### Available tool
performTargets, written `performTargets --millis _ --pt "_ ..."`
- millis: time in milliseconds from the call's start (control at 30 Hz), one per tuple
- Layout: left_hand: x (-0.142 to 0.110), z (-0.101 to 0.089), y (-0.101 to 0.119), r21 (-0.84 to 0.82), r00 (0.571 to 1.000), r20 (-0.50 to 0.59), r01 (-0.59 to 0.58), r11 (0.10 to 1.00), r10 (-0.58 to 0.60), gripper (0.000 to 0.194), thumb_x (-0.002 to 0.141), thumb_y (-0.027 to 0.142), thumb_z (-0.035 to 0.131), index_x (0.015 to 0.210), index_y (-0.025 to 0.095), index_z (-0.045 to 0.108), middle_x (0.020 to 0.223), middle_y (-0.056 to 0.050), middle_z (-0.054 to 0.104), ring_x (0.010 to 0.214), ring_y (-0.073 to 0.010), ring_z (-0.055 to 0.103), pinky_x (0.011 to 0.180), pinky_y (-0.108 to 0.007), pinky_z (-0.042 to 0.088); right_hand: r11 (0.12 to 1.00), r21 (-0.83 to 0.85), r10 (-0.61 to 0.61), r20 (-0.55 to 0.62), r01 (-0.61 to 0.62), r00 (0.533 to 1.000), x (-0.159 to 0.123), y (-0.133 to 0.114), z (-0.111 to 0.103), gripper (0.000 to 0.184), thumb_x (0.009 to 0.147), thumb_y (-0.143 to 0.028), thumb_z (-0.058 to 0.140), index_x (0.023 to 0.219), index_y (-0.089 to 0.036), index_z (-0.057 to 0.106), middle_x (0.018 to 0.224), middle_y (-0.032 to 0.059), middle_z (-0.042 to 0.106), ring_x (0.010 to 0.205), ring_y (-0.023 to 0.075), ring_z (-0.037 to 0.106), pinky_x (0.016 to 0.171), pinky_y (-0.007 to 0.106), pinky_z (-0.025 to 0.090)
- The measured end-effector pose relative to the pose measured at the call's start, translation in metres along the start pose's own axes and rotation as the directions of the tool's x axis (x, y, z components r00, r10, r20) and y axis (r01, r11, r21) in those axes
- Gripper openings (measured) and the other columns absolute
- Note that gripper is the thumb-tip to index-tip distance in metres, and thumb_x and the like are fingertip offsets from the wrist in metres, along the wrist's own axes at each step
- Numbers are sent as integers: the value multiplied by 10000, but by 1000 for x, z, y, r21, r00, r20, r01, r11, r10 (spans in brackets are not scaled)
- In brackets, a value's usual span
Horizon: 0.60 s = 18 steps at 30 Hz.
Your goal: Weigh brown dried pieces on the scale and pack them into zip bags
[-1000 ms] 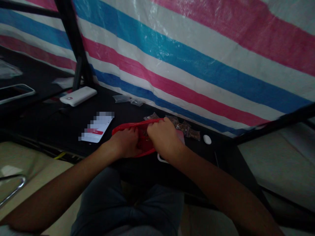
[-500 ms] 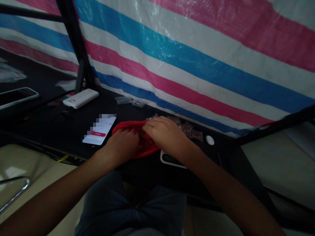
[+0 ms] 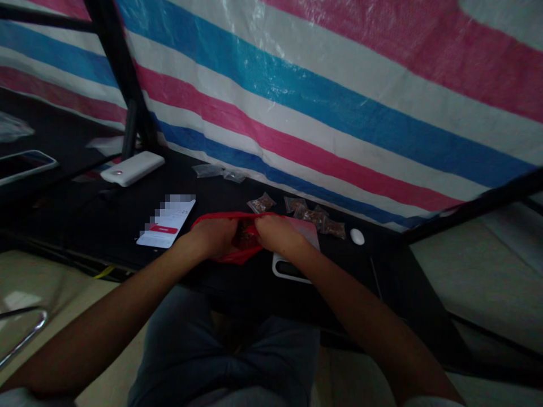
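A red plastic bag point(image 3: 231, 258) lies at the front of the black table, its mouth spread. Brown loose bits point(image 3: 246, 236) show inside. My left hand point(image 3: 215, 235) grips the bag's left side, fingers curled over the rim and partly hidden inside. On the other side, my right hand point(image 3: 276, 233) is closed on the right rim. Under my right wrist sits a white digital scale point(image 3: 292, 275), partly covered by the hand and the bag's red edge. Behind the bag lie several small clear packets of brown bits, among them a separate packet point(image 3: 262, 202).
Left of the bag lies a lit phone point(image 3: 159, 234), with a white power bank point(image 3: 133, 168) beyond it. Clear plastic bags point(image 3: 218, 172) rest near the striped sheet point(image 3: 297, 135). A white oval object point(image 3: 357, 236) lies right. Black frame bars point(image 3: 121, 68) rise at left.
My right hand has drawn back from over the bag's opening to its right rim, uncovering packets and more of the scale. My left fingers have moved into the bag's mouth, which now gapes wider.
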State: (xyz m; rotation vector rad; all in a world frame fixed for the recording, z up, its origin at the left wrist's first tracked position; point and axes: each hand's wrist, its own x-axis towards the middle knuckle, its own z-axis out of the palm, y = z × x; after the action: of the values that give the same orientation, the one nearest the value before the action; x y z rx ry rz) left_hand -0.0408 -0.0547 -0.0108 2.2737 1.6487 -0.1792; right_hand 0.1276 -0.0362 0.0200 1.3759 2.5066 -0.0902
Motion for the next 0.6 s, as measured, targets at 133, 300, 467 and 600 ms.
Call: performTargets --millis 133,300,467,600 --pt "3 -4 1 -3 995 -49 -86 996 86 507 986 363 574 1420 101 575 1352 -219 693 1184 -341 704 959 -405 546 997 -14 -77 -30 77 997 4 10 5 286 989 -111 541 1183 -89 750 1232 213 758 1177 301 729 979 361 576" --pt "12 -6 2 -40 957 -156 -254 966 245 405 1010 191 449 1347 132 666 1382 -179 694 1221 -296 692 1019 -376 522 982 -18 -191 -126 190 974 6 15 12 336 1005 -68 485 1240 -87 723 1301 183 731 1233 265 694 1031 336 543" --pt "6 3 1 25 977 -58 -205 978 206 504 1004 161 452 1489 201 584 1343 -172 720 1092 -319 749 909 -405 562 982 -80 -175 -24 173 984 -2 15 22 356 1016 -54 436 1191 -71 745 1223 185 755 1172 284 713 965 350 565" --pt "-4 5 4 89 991 -44 -126 988 130 472 1014 160 432 1448 172 618 1229 -191 759 987 -327 769 816 -406 580 980 -88 -183 -52 178 982 -4 16 26 352 1014 -67 440 1188 -70 747 1230 177 750 1175 301 702 956 373 564"
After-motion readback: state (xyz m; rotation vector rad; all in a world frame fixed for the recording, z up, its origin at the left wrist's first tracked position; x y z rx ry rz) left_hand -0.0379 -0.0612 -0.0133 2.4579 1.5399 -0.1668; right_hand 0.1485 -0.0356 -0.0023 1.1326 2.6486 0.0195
